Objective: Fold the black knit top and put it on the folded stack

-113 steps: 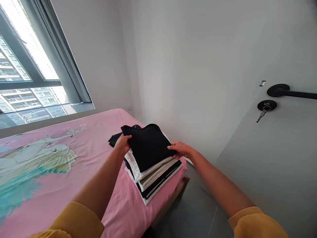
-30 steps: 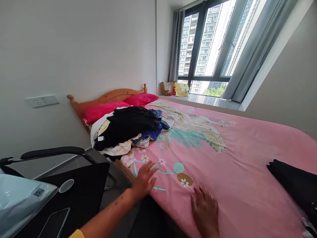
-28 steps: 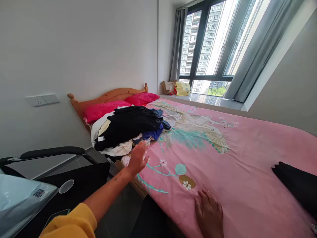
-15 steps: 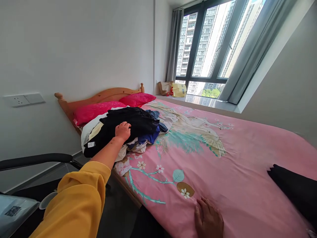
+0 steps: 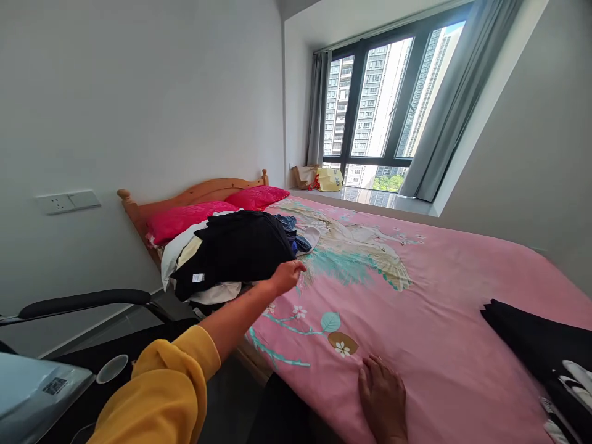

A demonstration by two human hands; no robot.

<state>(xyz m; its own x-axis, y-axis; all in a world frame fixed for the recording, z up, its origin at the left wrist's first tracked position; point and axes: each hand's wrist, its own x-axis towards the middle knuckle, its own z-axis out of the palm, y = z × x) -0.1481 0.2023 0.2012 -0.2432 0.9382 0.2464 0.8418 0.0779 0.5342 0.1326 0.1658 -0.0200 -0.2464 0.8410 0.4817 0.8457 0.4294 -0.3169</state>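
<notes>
My left hand (image 5: 287, 277), in a yellow sleeve, is at the near right corner of a clothes pile on the bed. Its fingers are curled together; what they hold, if anything, is hidden. The black garment (image 5: 245, 246) on top of the pile reaches close to that hand, with a white label (image 5: 198, 277) at its left end. Denim (image 5: 289, 225) and a bit of blue cloth show past its right side. My right hand (image 5: 383, 398) lies flat, fingers stretched, on the pink floral bedsheet (image 5: 444, 351) near the front edge.
Black clothing (image 5: 531, 333) with white print lies at the bed's right. Red pillows (image 5: 189, 219) rest by the wooden headboard (image 5: 198, 188). A chair armrest (image 5: 86, 302) and plastic package (image 5: 41, 394) are at left. Bags (image 5: 329, 179) stand on the windowsill.
My left hand has moved right, from the top of the black garment to its near right corner. The garment now covers most of the blue cloth. The view has shifted slightly; my right hand stays flat.
</notes>
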